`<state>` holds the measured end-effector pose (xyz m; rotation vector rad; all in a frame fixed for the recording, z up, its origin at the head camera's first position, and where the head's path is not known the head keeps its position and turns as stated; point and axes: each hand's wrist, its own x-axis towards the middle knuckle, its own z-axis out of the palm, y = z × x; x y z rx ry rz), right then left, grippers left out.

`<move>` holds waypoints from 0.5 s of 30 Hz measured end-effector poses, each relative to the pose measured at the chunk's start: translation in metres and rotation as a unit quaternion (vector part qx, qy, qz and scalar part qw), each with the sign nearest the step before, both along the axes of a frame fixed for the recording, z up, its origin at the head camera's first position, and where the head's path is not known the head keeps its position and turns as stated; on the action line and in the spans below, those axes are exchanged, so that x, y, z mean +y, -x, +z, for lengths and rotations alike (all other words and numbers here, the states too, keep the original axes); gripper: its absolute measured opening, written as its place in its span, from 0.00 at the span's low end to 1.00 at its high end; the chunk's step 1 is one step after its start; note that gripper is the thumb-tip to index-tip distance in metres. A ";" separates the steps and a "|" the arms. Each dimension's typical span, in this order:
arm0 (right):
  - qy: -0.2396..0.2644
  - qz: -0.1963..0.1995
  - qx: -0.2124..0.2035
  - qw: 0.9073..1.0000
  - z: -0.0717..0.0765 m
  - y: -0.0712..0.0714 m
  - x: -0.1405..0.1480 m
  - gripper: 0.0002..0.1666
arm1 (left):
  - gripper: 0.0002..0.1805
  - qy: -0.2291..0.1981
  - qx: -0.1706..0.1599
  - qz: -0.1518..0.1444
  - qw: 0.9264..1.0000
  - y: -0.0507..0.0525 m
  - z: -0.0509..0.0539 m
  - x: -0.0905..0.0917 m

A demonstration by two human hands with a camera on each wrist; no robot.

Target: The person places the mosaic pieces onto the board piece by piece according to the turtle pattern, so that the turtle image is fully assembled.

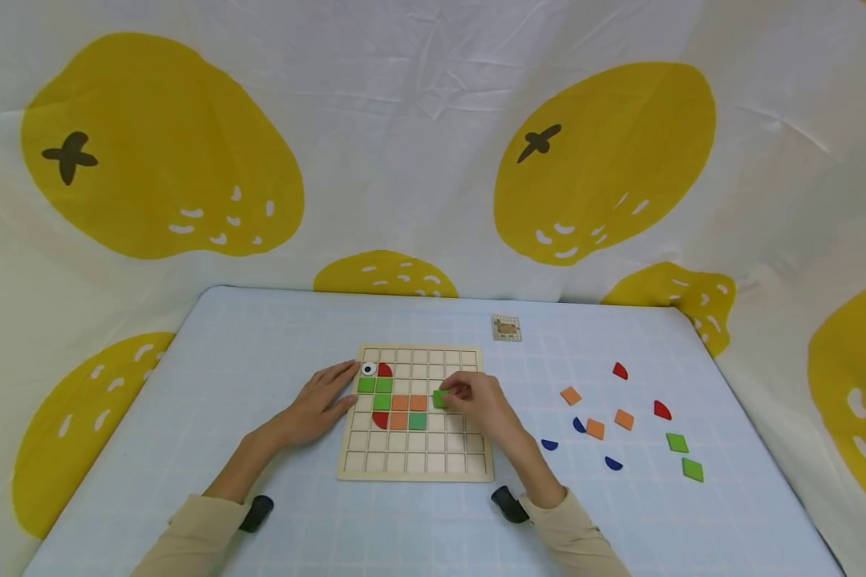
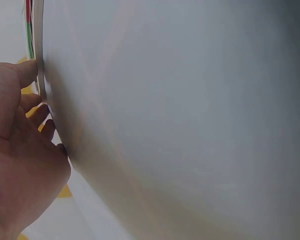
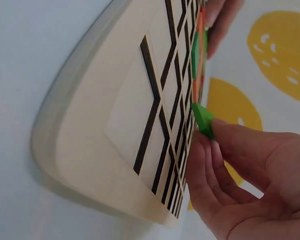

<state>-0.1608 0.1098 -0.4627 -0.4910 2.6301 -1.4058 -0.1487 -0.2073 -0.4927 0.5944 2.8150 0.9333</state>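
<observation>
A pale wooden grid board (image 1: 414,477) lies on the table. Between thumb and fingers my right hand (image 1: 479,405) pinches a green square tile (image 3: 203,120), held tilted at the grid in the right wrist view. My left hand (image 2: 27,135) rests at the board's left edge, its thumb and fingertips touching the rim. Set in the grid are a white eye tile (image 1: 368,369), red quarter-round tiles (image 1: 380,420), green squares (image 1: 382,401), orange squares (image 1: 399,421) and a teal square (image 1: 418,421). Some cells are hidden under the right hand.
Loose pieces lie right of the board: orange squares (image 1: 571,396), blue half-rounds (image 1: 613,463), red quarter-rounds (image 1: 661,409) and green squares (image 1: 693,470). A small picture card (image 1: 507,328) lies beyond the board. Behind the table hangs a patterned cloth (image 1: 397,160).
</observation>
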 end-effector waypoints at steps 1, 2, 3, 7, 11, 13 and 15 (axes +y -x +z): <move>0.000 0.004 0.000 1.000 -0.001 0.000 -0.001 0.05 | 0.35 0.000 0.001 0.000 1.000 0.000 0.000 0.000; 0.001 0.007 0.001 1.000 -0.002 0.000 -0.002 0.04 | 0.35 0.000 0.001 -0.001 1.000 0.000 0.000 0.000; 0.001 0.010 0.000 1.000 -0.002 0.000 -0.002 0.04 | 0.35 0.000 0.001 -0.001 1.000 0.000 0.000 0.000; 0.000 0.015 -0.005 1.000 -0.005 0.001 -0.005 0.03 | 0.35 -0.002 0.001 -0.001 1.000 0.000 -0.001 0.000; -0.008 0.016 -0.003 1.000 -0.005 0.001 -0.008 0.03 | 0.35 -0.002 0.002 -0.001 1.000 0.000 0.000 0.001; -0.014 0.017 -0.003 1.000 -0.005 0.001 -0.009 0.03 | 0.35 -0.002 0.001 -0.001 1.000 0.000 0.000 0.001; -0.024 0.017 -0.004 1.000 -0.004 0.000 -0.009 0.03 | 0.35 -0.001 0.000 0.000 1.000 0.000 0.000 0.001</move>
